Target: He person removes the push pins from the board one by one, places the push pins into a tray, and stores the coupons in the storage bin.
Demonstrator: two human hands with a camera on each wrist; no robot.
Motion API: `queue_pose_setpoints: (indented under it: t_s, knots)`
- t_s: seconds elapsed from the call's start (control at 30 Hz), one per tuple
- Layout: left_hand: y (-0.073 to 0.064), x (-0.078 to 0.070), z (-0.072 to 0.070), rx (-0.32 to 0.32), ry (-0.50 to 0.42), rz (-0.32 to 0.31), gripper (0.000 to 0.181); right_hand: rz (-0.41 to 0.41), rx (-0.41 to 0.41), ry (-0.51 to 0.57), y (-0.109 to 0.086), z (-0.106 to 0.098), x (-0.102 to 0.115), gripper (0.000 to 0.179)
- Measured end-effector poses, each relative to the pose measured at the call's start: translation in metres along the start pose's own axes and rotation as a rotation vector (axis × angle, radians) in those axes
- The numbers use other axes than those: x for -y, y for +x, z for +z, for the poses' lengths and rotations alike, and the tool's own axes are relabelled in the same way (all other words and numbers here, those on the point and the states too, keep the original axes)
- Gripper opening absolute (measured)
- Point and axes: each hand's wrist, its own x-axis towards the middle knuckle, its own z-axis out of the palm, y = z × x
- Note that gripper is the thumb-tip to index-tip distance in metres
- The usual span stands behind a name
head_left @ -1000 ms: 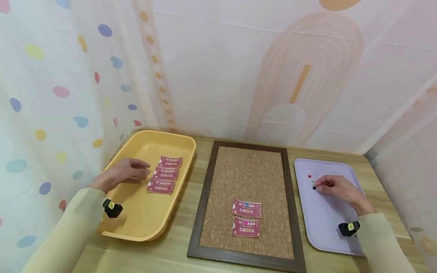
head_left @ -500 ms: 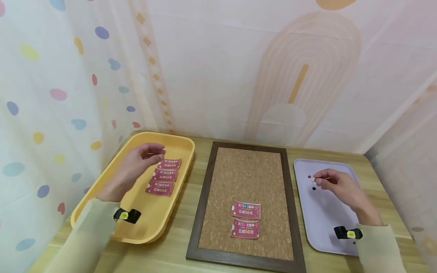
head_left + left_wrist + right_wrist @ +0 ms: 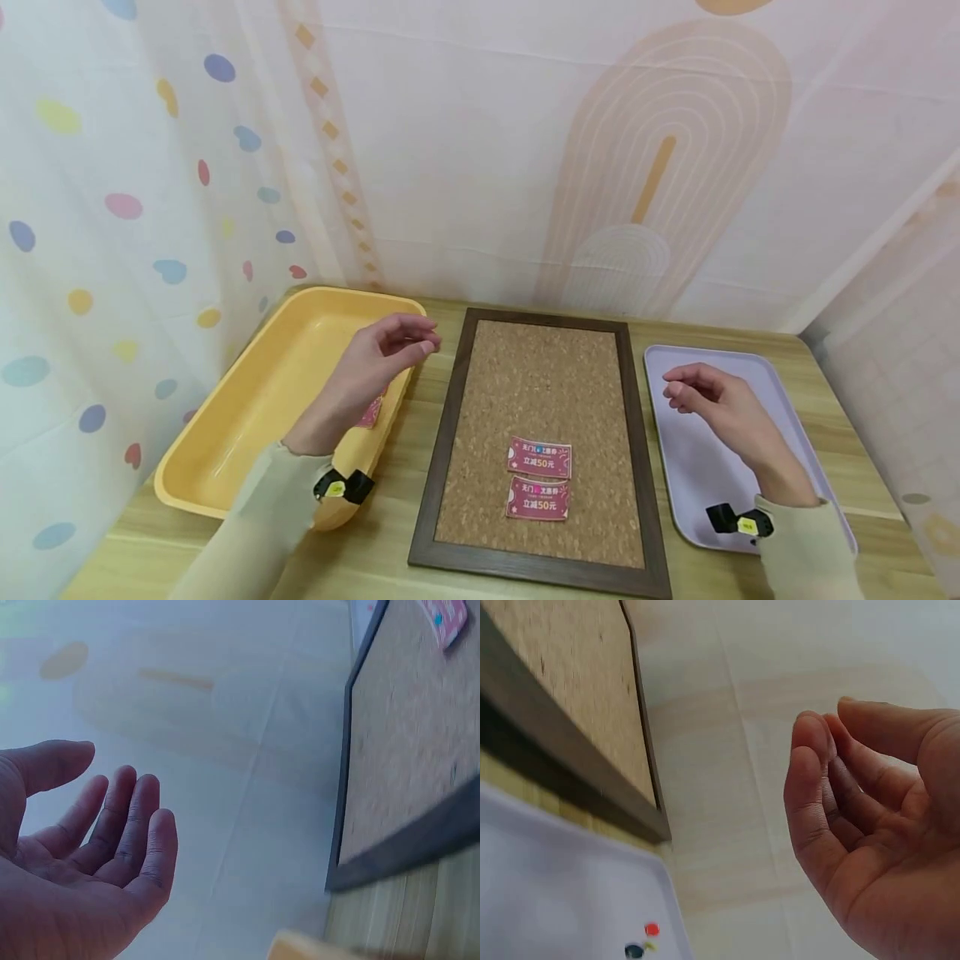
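Nearing the corkboard (image 3: 543,379), the left hand (image 3: 366,362) seemingly hides most tray coupons (image 3: 368,414).

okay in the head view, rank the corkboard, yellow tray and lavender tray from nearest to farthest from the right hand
1. Lavender tray: below the right hand.
2. Framed corkboard: left of that tray, in the middle.
3. Yellow tray: far left, beyond the corkboard.

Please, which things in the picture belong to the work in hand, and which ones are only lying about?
Probably for the work:
- corkboard
- coupons, on the corkboard and in the basin
- tray with small coloured pieces

Probably only surroundings:
- table
- curtain
- wrist cameras

I see no clearly stray item.
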Motion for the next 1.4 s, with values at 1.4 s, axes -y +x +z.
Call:
queue_pose_setpoints:
  t_s: [1.4]
  knots:
    - [0.003,0.056,0.107,0.196,-0.045,-0.301,0.032,-0.059,0.468,-0.008,0.043,0.103,0.028,0.019]
